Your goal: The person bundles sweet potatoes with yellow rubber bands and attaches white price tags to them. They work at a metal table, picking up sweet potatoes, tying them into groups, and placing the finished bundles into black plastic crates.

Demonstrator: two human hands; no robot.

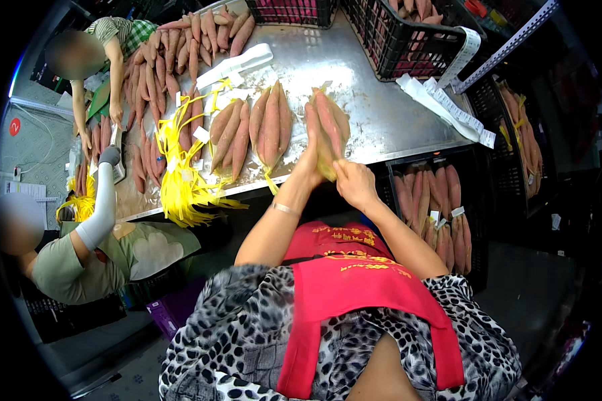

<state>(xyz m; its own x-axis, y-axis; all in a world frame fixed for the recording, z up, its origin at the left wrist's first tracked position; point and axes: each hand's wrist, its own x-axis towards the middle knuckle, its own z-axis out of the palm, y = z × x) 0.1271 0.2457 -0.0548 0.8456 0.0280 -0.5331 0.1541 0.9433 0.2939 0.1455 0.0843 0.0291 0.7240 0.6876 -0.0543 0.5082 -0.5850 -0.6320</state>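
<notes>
A yellow mesh bag of sweet potatoes (329, 123) is held upright over the front edge of the metal table. My left hand (308, 163) lies against the bag's lower left side, its fingers partly hidden behind it. At the bag's gathered lower end, my right hand (353, 181) is closed on the yellow netting. Left of my hands lie two more netted bundles of sweet potatoes, a nearer one (271, 125) with its yellow end hanging at the table edge and another (230, 138) beside it. A bunch of yellow mesh bags (185, 188) drapes over the edge.
Loose sweet potatoes (168, 55) are heaped at the back left. Black plastic crates (381, 52) stand at the back; another crate holding bundles (431, 210) is below the table at right. White label strips (444, 108) lie near a perforated metal post (506, 45). Two co-workers are at left.
</notes>
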